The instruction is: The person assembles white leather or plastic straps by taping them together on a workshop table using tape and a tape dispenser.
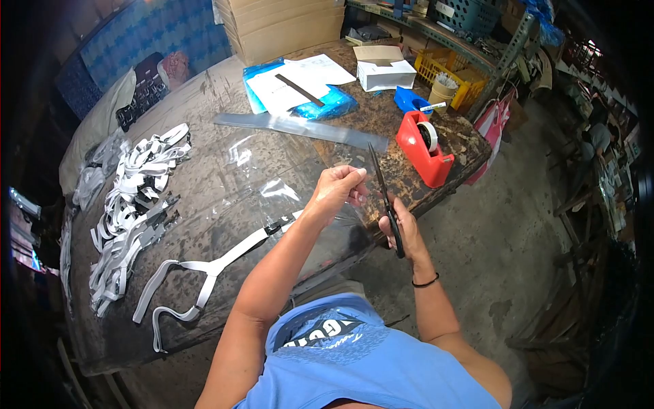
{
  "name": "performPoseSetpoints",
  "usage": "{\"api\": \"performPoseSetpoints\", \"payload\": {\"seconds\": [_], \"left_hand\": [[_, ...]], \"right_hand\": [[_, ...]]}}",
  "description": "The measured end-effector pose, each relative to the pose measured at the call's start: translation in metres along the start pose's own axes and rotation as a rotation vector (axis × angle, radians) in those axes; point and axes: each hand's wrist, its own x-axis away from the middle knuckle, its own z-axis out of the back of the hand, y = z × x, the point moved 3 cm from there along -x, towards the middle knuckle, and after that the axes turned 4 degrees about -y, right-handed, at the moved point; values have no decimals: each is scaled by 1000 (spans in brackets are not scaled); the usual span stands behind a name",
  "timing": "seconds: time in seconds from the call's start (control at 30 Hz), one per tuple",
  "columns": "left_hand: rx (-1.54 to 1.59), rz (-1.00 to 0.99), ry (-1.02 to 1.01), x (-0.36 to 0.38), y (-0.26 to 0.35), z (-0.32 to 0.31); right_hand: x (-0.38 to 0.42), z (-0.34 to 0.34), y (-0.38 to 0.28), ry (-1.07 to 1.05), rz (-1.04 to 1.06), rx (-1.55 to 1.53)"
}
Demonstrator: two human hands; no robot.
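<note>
My right hand (403, 223) is wrapped round the handles of black scissors (382, 183), whose blades point up and away from me. Just left of the blades, my left hand (338, 187) is closed with thumb and fingers pinched together; whatever is between them is too small or too clear to make out. A white Y-shaped strap (215, 266) with a black buckle lies on the table under and left of my left forearm. Clear plastic bags (278, 193) lie flat beyond it. Past the scissor tips stretches a long clear plastic strip (300, 129).
A pile of white straps (139, 184) covers the table's left side. A red tape dispenser (424, 150) stands near the right edge. Behind are papers (289, 85) on blue packs, a small white box (385, 73), a large cardboard box (286, 31) and a yellow crate (470, 85).
</note>
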Motion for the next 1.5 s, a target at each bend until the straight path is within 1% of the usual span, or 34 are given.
{"api": "performPoseSetpoints", "payload": {"seconds": [0.07, 0.2, 0.27, 0.4, 0.47, 0.57, 0.7, 0.8, 0.87, 0.97, 1.1, 1.17, 1.27, 1.3, 1.37, 1.4, 1.47, 1.5], "left_hand": [[-3, -1, -2, 0, 0, -1], [-8, -15, 1, -3, -1, -3], [-11, -6, 5, -3, -3, -4], [-45, 20, -16, -4, -5, -4], [-48, 21, -11, -4, -6, -4], [-54, 18, -5, -5, -7, -3], [-44, 9, -17, -5, -9, -1], [-73, 14, -28, -7, -10, -1], [-75, 15, -31, -7, -10, -1], [-76, 23, -36, -7, -9, -2], [-72, 49, -25, -7, -8, -3], [-78, 44, -26, -8, -9, -3], [-98, 42, -23, -8, -8, -3], [-110, 44, -17, -8, -8, -3], [-92, 55, -21, -8, -7, -2], [-73, 68, -25, -7, -7, -1], [-68, 63, -33, -5, -4, 0], [-62, 57, -43, -3, -3, 1]], "right_hand": [[2, 2, 3, -19, -85, 39], [1, 1, 6, -2, -77, 90], [-2, 1, 7, 30, 72, 177], [-4, 2, 2, 30, 45, 182], [-6, 1, -2, 20, 116, 208], [-7, 2, 0, 17, 56, 183], [-9, 3, 7, 14, 26, 156], [-10, 3, 6, -3, 46, 153], [-12, 4, 10, -7, 112, 209], [-13, 4, 13, 8, 117, 152], [-13, 1, 8, 22, 113, 167], [-10, -1, 3, 7, 1, 30], [-12, -2, 11, 55, -21, -58], [-13, 0, 12, 53, -21, -57], [-18, 9, 17, 43, -133, -62], [-22, 12, 18, 39, -132, -62], [-35, 22, 17, 143, 49, 460], [-46, 26, 16, 210, 86, 615]]}}
